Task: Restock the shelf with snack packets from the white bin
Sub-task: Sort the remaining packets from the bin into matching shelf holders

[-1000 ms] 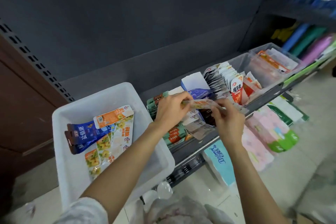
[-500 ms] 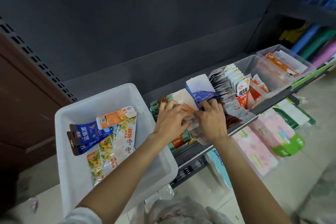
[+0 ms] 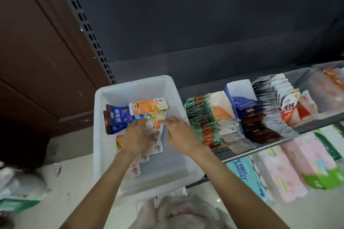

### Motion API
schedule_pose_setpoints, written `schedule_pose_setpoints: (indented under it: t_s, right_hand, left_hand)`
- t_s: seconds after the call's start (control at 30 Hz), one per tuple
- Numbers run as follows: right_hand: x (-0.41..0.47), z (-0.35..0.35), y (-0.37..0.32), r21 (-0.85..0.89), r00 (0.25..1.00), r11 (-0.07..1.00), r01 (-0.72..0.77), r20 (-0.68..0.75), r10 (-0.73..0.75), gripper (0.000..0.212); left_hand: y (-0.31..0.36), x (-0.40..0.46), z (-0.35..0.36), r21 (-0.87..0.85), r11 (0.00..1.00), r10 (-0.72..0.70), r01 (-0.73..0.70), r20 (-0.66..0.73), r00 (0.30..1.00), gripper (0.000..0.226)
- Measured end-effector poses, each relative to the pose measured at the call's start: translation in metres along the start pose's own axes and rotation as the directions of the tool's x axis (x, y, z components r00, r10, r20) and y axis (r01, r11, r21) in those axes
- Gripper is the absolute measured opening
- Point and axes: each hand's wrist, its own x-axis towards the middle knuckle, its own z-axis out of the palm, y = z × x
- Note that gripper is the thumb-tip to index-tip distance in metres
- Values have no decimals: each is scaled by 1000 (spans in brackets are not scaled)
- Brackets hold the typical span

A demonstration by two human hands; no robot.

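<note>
We find the snack packets still to be shelved lying in the white bin (image 3: 111, 154), which sits at the left end of the shelf (image 3: 307, 128) and overhangs its front edge. A fanned stack of white and yellow packets (image 3: 158, 134) runs down the bin floor; an orange-and-white packet (image 3: 148, 106) lies across its upper end, and blue packets (image 3: 116, 121) lie beside it against the bin's left wall.

Both hands are inside the bin. The left hand (image 3: 135, 137) rests palm down on the fanned stack, fingers fairly straight and reaching toward the blue packets; we cannot tell whether any finger has hooked a packet edge. The right hand (image 3: 179, 134) is just beside it over the right edge of the same stack, index finger extended toward the packets, the other fingers loosely bent and blurred; we see nothing held in it.

On the shelf right of the bin we note rows of stocked goods: green-and-red packets (image 3: 201, 117), then pale packets (image 3: 226, 124), a blue box (image 3: 242, 96) with dark brown packets (image 3: 258, 126) before it, silver and white sachets (image 3: 273, 91), and a clear tub (image 3: 327, 91) at the far right. Below the shelf stand pink and teal tissue packs (image 3: 283, 169). A brown wooden panel (image 3: 37, 42) lies to the left, a dark back wall (image 3: 204, 15) behind.
</note>
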Motion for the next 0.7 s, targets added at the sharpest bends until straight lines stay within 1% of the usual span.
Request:
schedule_pose_setpoints:
  t_s: [0.03, 0.07, 0.1, 0.17, 0.2, 0.27, 0.33, 0.4, 0.47, 0.5, 0.57, 0.63, 0.7]
  right_hand:
    - [12, 15, -3, -32, 993, 999, -17, 115, 20, 48]
    - [22, 28, -6, -76, 980, 997, -26, 196, 40, 52]
    - [29, 38, -7, -125, 968, 992, -29, 242, 59, 57]
    - [35, 49, -9, -193, 958, 981, -15, 278, 69, 65]
    - [36, 52, -10, -218, 953, 976, -4, 294, 70, 64]
    - [33, 59, -11, -255, 941, 967, 13, 329, 75, 57]
    - [30, 65, -10, -273, 927, 962, 25, 366, 80, 48]
    - [27, 69, -8, -275, 922, 961, 29, 378, 80, 41]
    - [24, 68, -10, -220, 928, 975, 16, 367, 68, 41]
    - [22, 66, -10, -181, 932, 983, 3, 356, 63, 41]
    - [20, 66, -9, -120, 943, 993, -24, 326, 62, 40]
    - [19, 66, -6, -93, 953, 994, -55, 293, 80, 39]
    - [21, 65, -6, -144, 964, 988, -49, 251, 85, 46]
  left_hand:
    - [-4, 2, 6, 42, 999, -24, 23, 23, 999, 63]
    - [-6, 4, 12, 76, 996, -51, 48, 44, 998, 70]
    - [-8, 7, 18, 98, 993, -69, 63, 64, 996, 74]
    - [-13, 12, 26, 117, 992, -68, 56, 99, 993, 70]
    - [-16, 14, 27, 113, 992, -64, 52, 106, 992, 65]
    - [-20, 13, 26, 75, 995, -77, 69, 98, 992, 60]
    - [-23, 12, 25, 49, 997, -67, 63, 87, 994, 62]
    - [-25, 9, 26, 21, 999, -52, 50, 79, 996, 63]
    - [-27, 6, 28, 6, 999, -45, 45, 74, 996, 64]
    - [-27, 4, 29, 17, 999, -36, 35, 73, 997, 65]
    - [-24, 1, 32, 94, 995, -23, 16, 72, 997, 65]
    - [-21, 0, 36, 172, 985, -27, 18, 49, 998, 57]
    - [-18, 2, 36, 162, 985, -75, 67, 44, 996, 44]
